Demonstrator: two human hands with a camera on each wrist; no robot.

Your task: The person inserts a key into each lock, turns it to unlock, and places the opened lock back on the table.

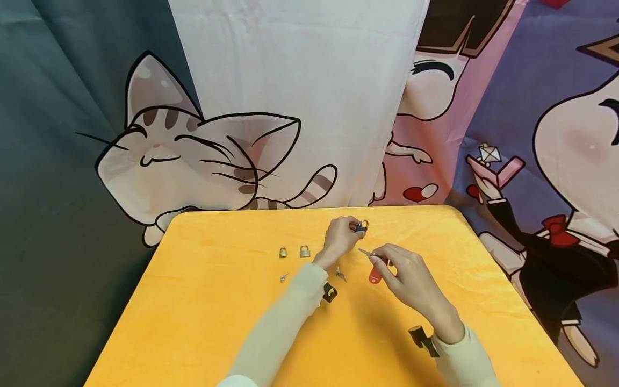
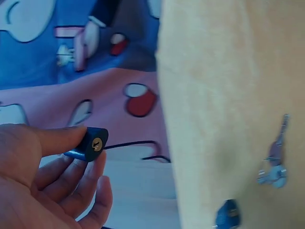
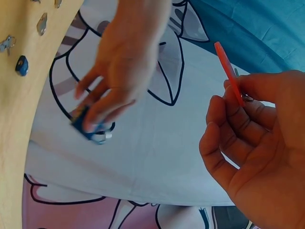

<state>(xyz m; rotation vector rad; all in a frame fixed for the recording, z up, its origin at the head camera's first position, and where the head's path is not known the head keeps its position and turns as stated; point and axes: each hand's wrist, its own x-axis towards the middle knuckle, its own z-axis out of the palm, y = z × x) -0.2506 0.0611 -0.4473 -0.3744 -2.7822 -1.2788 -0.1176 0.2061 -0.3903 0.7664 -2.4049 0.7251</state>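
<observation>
Head view, lock: blue padlock (image 1: 361, 227) is in your left hand (image 1: 341, 235), above the far part of the tabletop (image 1: 193, 312), shackle up.
Head view, key: your right hand (image 1: 406, 271) holds the key (image 1: 365, 251) with its tip toward the left hand; red tag (image 1: 375, 276) hangs below. Tip and lock are apart.
Head view, clearance: small padlock (image 1: 282, 252), larger padlock (image 1: 304, 251) and loose keys (image 1: 340, 273) lie near your left forearm; keep sleeves off them.
Left wrist view, left grip: narrow, thumb over the lock body, fingers under. Keyhole (image 2: 97, 144) is uncovered; keep fingertips off that face.
Left wrist view, slot: visible. I'd match blade angle to it before any push; off-angle will probably scrape or jam.
Left wrist view, other lock: second blue padlock (image 2: 228, 214) lies on the tabletop; easy to confuse.
Right wrist view, right grip: narrow, tag pinched by thumb and fingers. Key mostly hidden here, left hand blurred; judge alignment from elsewhere.
Right wrist view, tag: fold it clear so it shouldn't foul the turn.
</observation>
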